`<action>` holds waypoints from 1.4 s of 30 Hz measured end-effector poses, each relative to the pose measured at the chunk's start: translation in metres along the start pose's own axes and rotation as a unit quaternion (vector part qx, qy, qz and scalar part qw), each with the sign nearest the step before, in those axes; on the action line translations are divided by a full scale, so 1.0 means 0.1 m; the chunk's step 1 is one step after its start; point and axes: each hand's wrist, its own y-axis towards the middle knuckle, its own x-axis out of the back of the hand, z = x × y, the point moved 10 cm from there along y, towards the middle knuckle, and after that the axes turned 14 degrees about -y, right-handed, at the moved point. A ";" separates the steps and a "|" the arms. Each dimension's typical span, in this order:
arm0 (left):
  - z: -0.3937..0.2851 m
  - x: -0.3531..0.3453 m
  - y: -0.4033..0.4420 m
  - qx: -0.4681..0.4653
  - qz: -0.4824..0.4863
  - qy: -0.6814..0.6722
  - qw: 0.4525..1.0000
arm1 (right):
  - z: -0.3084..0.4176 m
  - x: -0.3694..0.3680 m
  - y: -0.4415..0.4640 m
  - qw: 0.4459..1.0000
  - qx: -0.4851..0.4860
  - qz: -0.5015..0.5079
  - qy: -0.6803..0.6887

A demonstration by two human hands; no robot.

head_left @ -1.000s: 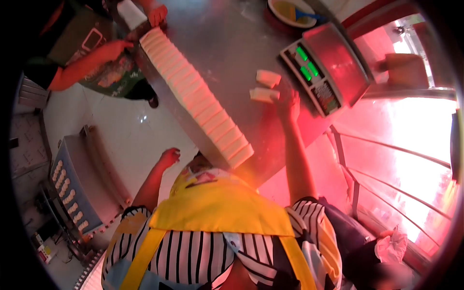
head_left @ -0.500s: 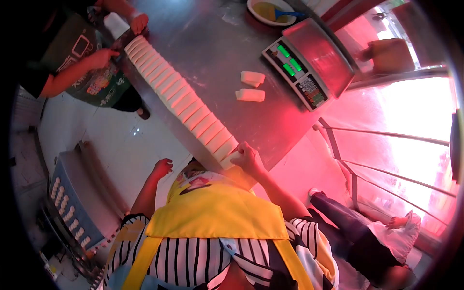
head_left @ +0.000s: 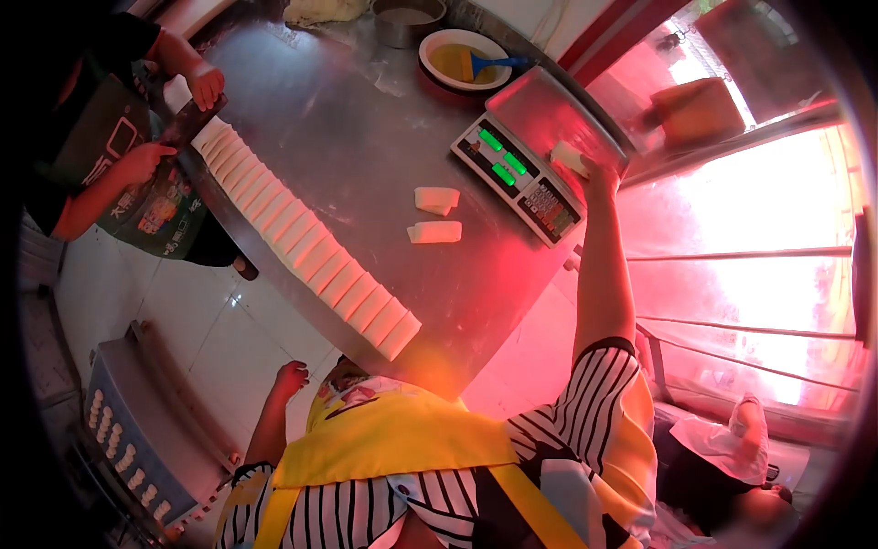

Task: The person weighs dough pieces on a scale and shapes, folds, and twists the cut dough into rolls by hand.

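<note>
My right hand (head_left: 601, 177) reaches out over the electronic scale (head_left: 521, 178), its fingers on a cut piece of dough (head_left: 569, 158) at the edge of the weighing plate. Whether the dough bears on the plate, I cannot tell. My left hand (head_left: 293, 377) hangs beside the table, fingers loosely bent with nothing visible in them. A long row of sliced dough (head_left: 306, 247) lies along the table's near edge. Two separate dough pieces (head_left: 436, 200) rest between that row and the scale.
At the row's far end, a co-worker's hands (head_left: 206, 87) hold a dark blade at the dough. A bowl of yellow liquid (head_left: 453, 62) with a blue-handled brush stands behind the scale on the metal table (head_left: 347, 119). Another person (head_left: 722, 467) is at lower right.
My right hand has moved from the near end of the row to the scale, carrying a dough piece. The view has shifted, and my left hand still hangs low.
</note>
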 end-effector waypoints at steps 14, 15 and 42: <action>-0.31 -0.13 0.15 -0.042 0.023 0.058 0.997 | 0.07 0.87 -0.09 0.918 0.091 -0.187 -0.339; -0.36 -0.15 0.15 -0.054 0.026 0.062 0.996 | 0.04 0.88 -0.10 0.919 0.074 -0.181 -0.342; -0.07 -0.12 0.09 -0.041 0.011 0.096 0.994 | 0.88 -0.44 -1.42 0.992 0.102 0.059 -0.039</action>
